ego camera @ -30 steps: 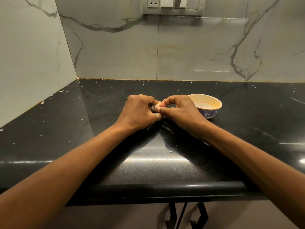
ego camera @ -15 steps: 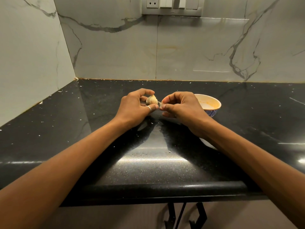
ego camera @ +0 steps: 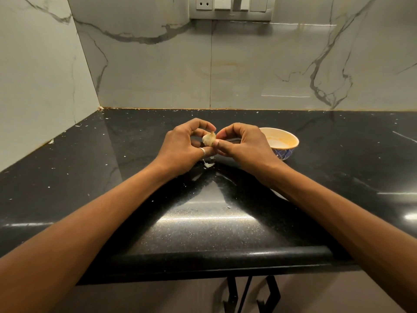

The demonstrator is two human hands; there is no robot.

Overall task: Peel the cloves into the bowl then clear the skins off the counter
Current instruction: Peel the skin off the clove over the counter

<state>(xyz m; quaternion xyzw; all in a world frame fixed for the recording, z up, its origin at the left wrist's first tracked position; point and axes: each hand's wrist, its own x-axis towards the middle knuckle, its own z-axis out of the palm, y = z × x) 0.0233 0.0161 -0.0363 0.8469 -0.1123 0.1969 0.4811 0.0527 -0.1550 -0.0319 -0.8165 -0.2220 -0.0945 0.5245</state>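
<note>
A pale garlic bulb point(ego camera: 208, 139) is held just above the black counter point(ego camera: 67, 177), between both hands. My left hand point(ego camera: 184, 146), with a ring on one finger, grips the bulb from the left. My right hand point(ego camera: 242, 146) pinches its right side with thumb and forefinger. A small bowl point(ego camera: 285, 141), orange-cream inside and blue-patterned outside, stands on the counter just right of my right hand, partly hidden by it. A scrap of white skin point(ego camera: 208, 164) lies on the counter under my hands.
Small white flecks of skin are scattered over the counter, several near the left wall point(ego camera: 77, 125). Marble walls close the back and left. A socket and switch plate point(ego camera: 230, 7) sits high on the back wall. The counter's front edge point(ego camera: 214, 256) is rounded.
The hands came apart and lifted slightly, baring the bulb, then closed on it again. A scrap of skin now lies on the counter below them.
</note>
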